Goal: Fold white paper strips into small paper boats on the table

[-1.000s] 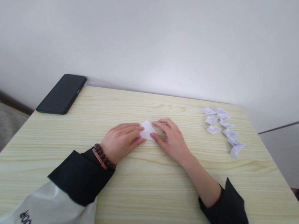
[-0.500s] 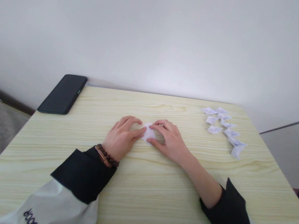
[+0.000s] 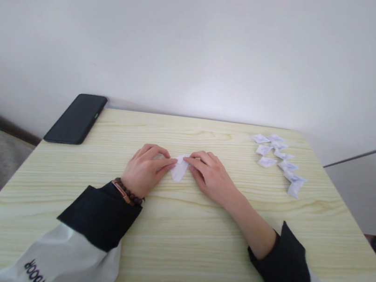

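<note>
A small folded piece of white paper (image 3: 178, 171) lies on the light wooden table (image 3: 173, 242) near its middle. My left hand (image 3: 144, 170), with a bead bracelet at the wrist, has its fingers curled and its fingertips pinching the paper's upper left edge. My right hand (image 3: 211, 176) presses on the paper's right side, thumb and forefinger pinched at its top. Both hands rest on the tabletop and meet over the paper.
Several small folded white paper pieces (image 3: 279, 159) lie in a cluster at the table's far right. A black phone (image 3: 77, 118) lies face up at the far left corner. A white wall stands right behind the table.
The paper has shifted a little left and nearer to me, now showing below the fingers. Both hands closed in on its top edge, fingers more curled than a second ago.
</note>
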{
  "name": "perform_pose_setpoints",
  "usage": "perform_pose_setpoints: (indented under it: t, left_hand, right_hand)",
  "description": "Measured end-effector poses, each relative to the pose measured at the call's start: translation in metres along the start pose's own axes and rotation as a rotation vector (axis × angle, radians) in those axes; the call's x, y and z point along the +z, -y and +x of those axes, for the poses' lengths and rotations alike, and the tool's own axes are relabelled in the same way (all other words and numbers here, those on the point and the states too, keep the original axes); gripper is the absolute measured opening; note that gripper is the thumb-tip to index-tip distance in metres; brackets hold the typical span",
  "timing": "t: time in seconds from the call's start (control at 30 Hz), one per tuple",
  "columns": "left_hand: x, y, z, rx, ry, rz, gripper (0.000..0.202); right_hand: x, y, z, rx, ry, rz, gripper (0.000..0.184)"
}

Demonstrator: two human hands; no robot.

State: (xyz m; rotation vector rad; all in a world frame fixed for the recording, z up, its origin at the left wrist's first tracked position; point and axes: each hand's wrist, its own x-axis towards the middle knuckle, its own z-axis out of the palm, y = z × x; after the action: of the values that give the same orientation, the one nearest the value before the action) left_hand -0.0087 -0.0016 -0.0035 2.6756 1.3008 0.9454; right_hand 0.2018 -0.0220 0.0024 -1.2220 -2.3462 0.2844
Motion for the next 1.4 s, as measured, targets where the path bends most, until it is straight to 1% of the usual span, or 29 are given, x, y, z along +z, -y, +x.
perform_pose_setpoints:
  t: [0.07,0.13,0.23,0.3,0.4,0.57,0.7,0.8,0.9,1.03,1.13,1.23,1.4]
  left_hand:
    - [-0.001,0.003,0.0,0.011,0.024,-0.014,0.019]
    - [-0.002,0.006,0.001,0.057,0.066,-0.042,0.024]
    - [-0.003,0.009,0.001,0.122,0.129,-0.082,0.034]
    - [-0.004,0.009,0.002,0.133,0.141,-0.079,0.034]
    - [-0.004,0.006,0.002,0.127,0.141,-0.042,0.032]
    - [-0.008,-0.001,0.003,0.091,0.164,0.065,0.032]
    - [-0.01,-0.006,0.005,0.069,0.181,0.121,0.032]
    - [-0.01,-0.008,0.005,0.07,0.164,0.142,0.033]
    - [-0.008,-0.007,0.003,0.083,0.119,0.157,0.033]
    - [-0.005,-0.006,0.001,0.078,0.03,0.171,0.02]
    - [-0.005,-0.008,0.001,0.042,-0.016,0.184,0.017]
    - [-0.005,-0.011,0.0,0.02,-0.026,0.179,0.018]
    - [-0.002,-0.01,-0.002,-0.025,0.006,0.145,0.018]
  right_hand:
    - [0.0,0.001,0.0,0.005,-0.014,-0.011,0.027]
    - [-0.001,0.002,0.0,0.006,-0.021,-0.01,0.026]
    - [0.0,0.002,0.0,-0.013,0.004,0.0,0.028]
    - [0.0,0.001,0.0,-0.041,0.024,-0.011,0.028]
    - [0.0,0.0,0.0,-0.073,0.032,-0.052,0.028]
    - [-0.004,0.003,0.001,-0.053,0.052,-0.141,0.027]
    - [-0.01,0.008,0.002,-0.059,0.086,-0.156,0.025]
    - [-0.013,0.008,0.002,-0.08,0.104,-0.154,0.024]
    - [-0.013,0.007,0.0,-0.097,0.088,-0.144,0.024]
    - [-0.011,0.006,-0.002,-0.108,0.054,-0.118,0.024]
    - [-0.009,0.006,-0.003,-0.116,0.033,-0.116,0.023]
    - [-0.006,0.006,-0.004,-0.138,0.015,-0.105,0.022]
    - [-0.003,0.005,-0.004,-0.142,0.008,-0.105,0.023]
